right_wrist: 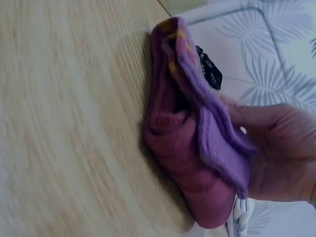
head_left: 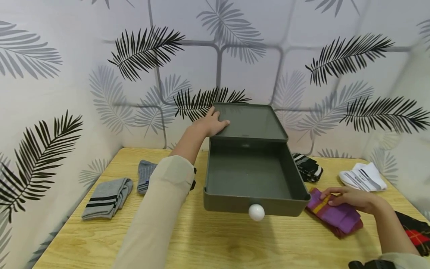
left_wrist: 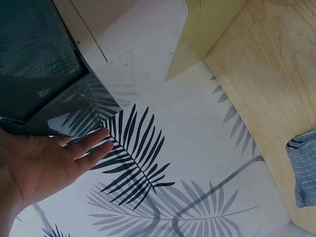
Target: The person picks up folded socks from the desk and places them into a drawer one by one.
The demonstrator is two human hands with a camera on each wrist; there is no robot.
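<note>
A dark grey-green box (head_left: 246, 175) stands on the table with its lid (head_left: 252, 119) tilted up at the back and a white round knob (head_left: 256, 212) on its front. My left hand (head_left: 211, 122) holds the lid's left edge, thumb over the inner face. In the left wrist view, two of that hand's (left_wrist: 49, 165) fingers stretch out along the lid's edge (left_wrist: 44, 106). To the right of the box, my right hand (head_left: 352, 198) pinches a folded sock (head_left: 339, 216), purple with a yellow band and maroon underneath. The sock (right_wrist: 192, 158) rests on the wood in the right wrist view.
Left of the box lie a light grey sock (head_left: 107, 198) with black stripes and a blue-grey sock (head_left: 145, 173). On the right are a black-and-white sock (head_left: 308, 168), white socks (head_left: 364, 177) and a black-and-red sock (head_left: 414, 231). Leaf-patterned cloth (head_left: 188, 74) backs the wooden table (head_left: 161, 235).
</note>
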